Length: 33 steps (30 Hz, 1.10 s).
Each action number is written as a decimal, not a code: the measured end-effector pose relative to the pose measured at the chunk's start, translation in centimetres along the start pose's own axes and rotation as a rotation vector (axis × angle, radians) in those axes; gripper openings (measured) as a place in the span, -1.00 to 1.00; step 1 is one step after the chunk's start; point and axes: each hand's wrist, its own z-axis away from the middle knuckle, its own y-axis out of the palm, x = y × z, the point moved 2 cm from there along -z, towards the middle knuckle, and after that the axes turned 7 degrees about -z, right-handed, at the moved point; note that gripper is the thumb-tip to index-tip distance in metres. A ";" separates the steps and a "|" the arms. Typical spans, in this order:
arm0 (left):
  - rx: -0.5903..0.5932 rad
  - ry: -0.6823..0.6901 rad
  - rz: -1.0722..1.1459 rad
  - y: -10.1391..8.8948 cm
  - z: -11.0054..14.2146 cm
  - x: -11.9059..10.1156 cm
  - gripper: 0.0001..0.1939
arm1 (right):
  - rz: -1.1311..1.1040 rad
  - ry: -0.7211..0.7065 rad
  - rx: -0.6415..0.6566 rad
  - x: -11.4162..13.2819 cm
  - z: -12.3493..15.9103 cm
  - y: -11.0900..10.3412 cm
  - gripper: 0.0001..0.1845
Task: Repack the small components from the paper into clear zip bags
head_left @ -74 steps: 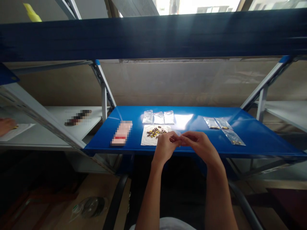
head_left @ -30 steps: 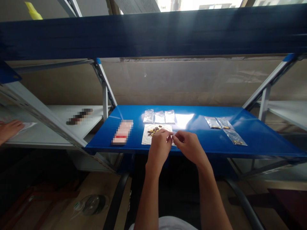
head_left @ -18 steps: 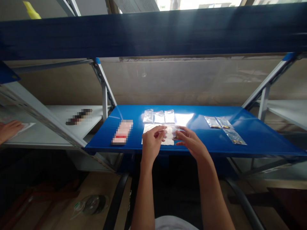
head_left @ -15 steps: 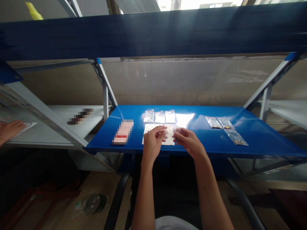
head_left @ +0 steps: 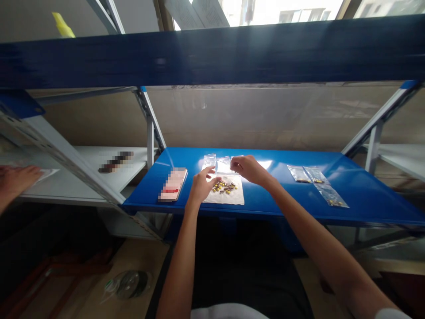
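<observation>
My left hand [head_left: 201,185] is open, thumb and fingers apart, at the left side of a pale cloth [head_left: 227,200] and beside a heap of small yellow and dark brown pieces [head_left: 226,188]. Behind the cloth, two clear zip bags [head_left: 223,165] lie side by side on the blue table. My right hand [head_left: 247,169] is over a third clear bag in that row, mostly covering it. Its fingers are curled together at the bag. Whether they grip it is hidden.
Clear bags [head_left: 315,177] with small yellow pieces lie to the right. A blurred-out pinkish phone-like object [head_left: 174,184] rests at the left. Another person's hand [head_left: 20,179] is on the white shelf at far left. A blue beam [head_left: 212,57] crosses above the table.
My hands were together over the cloth, pinching something clear. They have moved apart, the right one to the back row of bags, the left opening. The small pieces now show.
</observation>
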 end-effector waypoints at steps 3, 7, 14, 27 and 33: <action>0.023 0.020 -0.060 1.4 -0.8 0.7 -0.52 | 0.111 -0.113 0.130 0.3 -2.1 0.7 -0.75; -0.009 0.035 -0.081 2.6 -1.0 1.3 -0.69 | 0.147 -0.177 0.183 -0.2 -3.0 1.6 -0.75; -0.031 0.033 -0.059 3.0 -0.7 1.6 -0.79 | 0.265 -0.186 0.227 -1.6 -3.1 2.5 -0.85; 0.007 -0.002 -0.048 3.1 -0.7 1.9 -0.79 | 0.086 -0.074 0.147 -1.5 -3.0 2.0 -0.87; -0.016 0.012 -0.089 3.0 -0.9 1.7 -0.78 | -0.029 -0.024 0.025 -1.6 -2.6 1.8 -0.87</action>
